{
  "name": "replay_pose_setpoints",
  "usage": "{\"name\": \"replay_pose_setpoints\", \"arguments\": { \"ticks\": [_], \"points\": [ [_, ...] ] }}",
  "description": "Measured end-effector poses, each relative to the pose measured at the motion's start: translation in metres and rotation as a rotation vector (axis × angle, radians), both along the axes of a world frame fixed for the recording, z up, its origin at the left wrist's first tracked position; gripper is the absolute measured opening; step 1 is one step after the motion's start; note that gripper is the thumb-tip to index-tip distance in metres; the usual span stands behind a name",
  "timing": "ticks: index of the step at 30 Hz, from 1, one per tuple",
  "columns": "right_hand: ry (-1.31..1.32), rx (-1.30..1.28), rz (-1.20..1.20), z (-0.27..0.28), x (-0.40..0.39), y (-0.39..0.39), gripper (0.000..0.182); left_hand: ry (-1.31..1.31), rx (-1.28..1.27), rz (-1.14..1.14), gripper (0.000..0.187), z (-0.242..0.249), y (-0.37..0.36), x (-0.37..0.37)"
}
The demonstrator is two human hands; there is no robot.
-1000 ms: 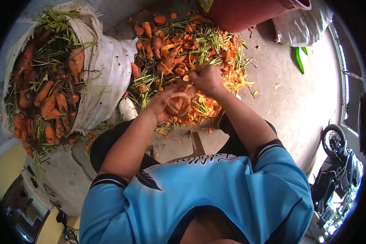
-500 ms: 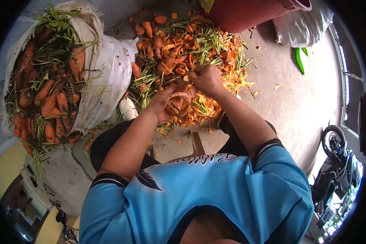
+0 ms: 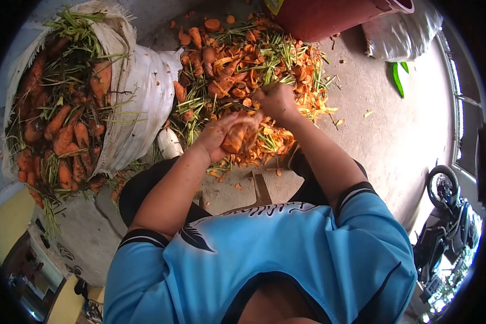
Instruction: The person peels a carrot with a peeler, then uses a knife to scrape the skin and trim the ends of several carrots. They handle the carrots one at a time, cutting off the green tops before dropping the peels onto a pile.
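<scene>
— Near the middle of the frame, what are the two hands doing?

— Left hand [image 3: 220, 136] has its fingers [image 3: 242, 120] wrapped around a carrot [image 3: 234, 140], holding it just above the floor [image 3: 394, 135]. Right hand [image 3: 277, 101] sits just above and to the right of it, clenched into a fist close against the carrot's upper end.

— Is there something in that right fist?

— Something thin and dark pokes out of it toward the left hand, but it is too small to say what it is.

— What lies under the hands?

— A heap of scraps [image 3: 254, 59]: orange peelings, cut carrot ends and green stalks, spreading from the centre up toward the top of the frame. The held carrot hangs over the heap's lower edge.

— And on the left?

— A big white sack [image 3: 137, 102] with its mouth open, filled with unpeeled carrots [image 3: 65, 135], soil and green tops mixed among them. It stands just beside the scrap heap, well to the left of the hands.

— Anything at the top?

— A red bucket [image 3: 335, 16] at the top edge, touching the far side of the heap, and a grey bag [image 3: 399, 32] to its right. A green leaf [image 3: 397, 78] lies on the bare floor below that bag.

— Lower right?

— A parked motorbike [image 3: 448, 216] near the right edge, well apart from the rest. The person's blue shirt [image 3: 275, 259] fills the bottom of the frame.
</scene>
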State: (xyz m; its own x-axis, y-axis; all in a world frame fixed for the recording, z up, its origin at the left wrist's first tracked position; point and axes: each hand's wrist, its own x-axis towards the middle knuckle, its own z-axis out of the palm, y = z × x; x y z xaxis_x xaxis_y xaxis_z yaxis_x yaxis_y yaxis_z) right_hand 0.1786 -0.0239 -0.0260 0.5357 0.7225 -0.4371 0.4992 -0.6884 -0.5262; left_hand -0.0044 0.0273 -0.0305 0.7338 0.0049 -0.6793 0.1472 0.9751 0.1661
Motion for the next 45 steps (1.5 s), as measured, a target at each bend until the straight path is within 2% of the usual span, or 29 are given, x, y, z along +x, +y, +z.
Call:
{"name": "replay_pose_setpoints", "arguments": {
  "ticks": [1, 3, 5, 8, 9, 11, 13, 15, 17, 20, 21, 23, 25, 27, 29, 31, 32, 35, 38, 41, 43, 44, 45],
  "points": [
    [0.053, -0.055, -0.08, -0.003, 0.013, 0.003, 0.029, 0.001, 0.003, -0.007, 0.03, -0.006, 0.001, -0.002],
    [-0.463, -0.085, 0.327, -0.002, 0.047, -0.005, 0.035, 0.013, 0.021, -0.008, 0.03, -0.01, 0.001, -0.006],
    [-0.101, 0.022, -0.216, -0.017, 0.058, -0.004, 0.032, 0.027, 0.054, -0.002, 0.03, -0.005, 0.0, -0.006],
    [0.033, 0.148, -0.088, 0.022, 0.007, 0.0, 0.028, -0.017, 0.05, 0.06, 0.029, 0.014, 0.001, 0.003],
    [0.063, 0.196, 0.026, 0.03, -0.006, -0.002, 0.026, -0.025, 0.029, 0.042, 0.029, 0.008, 0.001, 0.002],
    [-0.063, 0.145, 0.108, 0.009, -0.01, -0.003, 0.024, -0.038, -0.013, 0.005, 0.029, -0.007, 0.0, -0.003],
    [-0.01, 0.018, -0.107, 0.01, 0.012, 0.002, 0.025, -0.002, 0.021, -0.006, 0.03, -0.001, -0.002, -0.002],
    [-0.117, -0.059, -0.127, 0.003, 0.044, 0.001, 0.028, 0.045, 0.039, -0.004, 0.031, -0.001, -0.002, -0.003],
    [-0.186, -0.043, -0.099, 0.0, 0.051, 0.0, 0.028, 0.1, 0.036, 0.006, 0.031, -0.007, -0.002, -0.005],
    [0.064, 0.088, 0.016, 0.021, 0.008, 0.0, 0.029, -0.042, 0.045, -0.006, 0.029, -0.005, 0.0, -0.003],
    [0.016, 0.113, 0.118, 0.025, -0.008, 0.0, 0.024, -0.017, 0.049, 0.002, 0.029, -0.004, 0.0, -0.002],
    [-0.079, 0.101, 0.177, 0.013, -0.007, -0.002, 0.022, 0.037, 0.058, 0.018, 0.029, -0.001, -0.002, -0.001],
    [-0.081, -0.083, -0.091, -0.011, 0.021, 0.002, 0.021, 0.077, 0.07, 0.015, 0.03, -0.006, -0.002, -0.003],
    [-0.245, -0.051, 0.02, -0.008, 0.053, -0.005, 0.026, 0.052, 0.089, 0.025, 0.029, -0.008, -0.002, -0.005],
    [-0.229, 0.084, -0.091, -0.01, 0.057, -0.005, 0.033, -0.046, 0.114, 0.044, 0.027, -0.007, -0.003, -0.006],
    [-0.041, 0.076, -0.125, -0.003, 0.039, 0.0, 0.031, -0.009, 0.138, -0.016, 0.028, 0.003, 0.003, -0.005],
    [0.112, 0.03, -0.08, 0.007, 0.03, 0.002, 0.031, 0.011, 0.151, -0.047, 0.028, 0.007, 0.005, -0.005],
    [0.097, 0.049, 0.08, 0.011, 0.004, 0.0, 0.03, -0.004, 0.034, -0.03, 0.03, 0.002, 0.007, -0.003],
    [-0.079, 0.203, 0.173, 0.002, -0.01, -0.005, 0.029, 0.004, -0.003, 0.025, 0.032, -0.009, -0.002, -0.002],
    [0.057, -0.066, -0.135, -0.005, 0.026, 0.001, 0.029, 0.036, 0.061, -0.028, 0.032, 0.001, -0.003, -0.003],
    [-0.213, -0.023, -0.073, -0.009, 0.051, -0.002, 0.028, -0.015, 0.101, -0.009, 0.032, -0.002, -0.003, -0.005],
    [-0.069, 0.039, -0.216, -0.003, 0.052, -0.004, 0.026, -0.043, 0.119, -0.003, 0.031, -0.003, -0.003, -0.005],
    [-0.031, 0.044, -0.189, 0.005, 0.044, -0.003, 0.026, -0.011, 0.089, -0.012, 0.032, -0.001, -0.001, -0.005]
  ]
}}
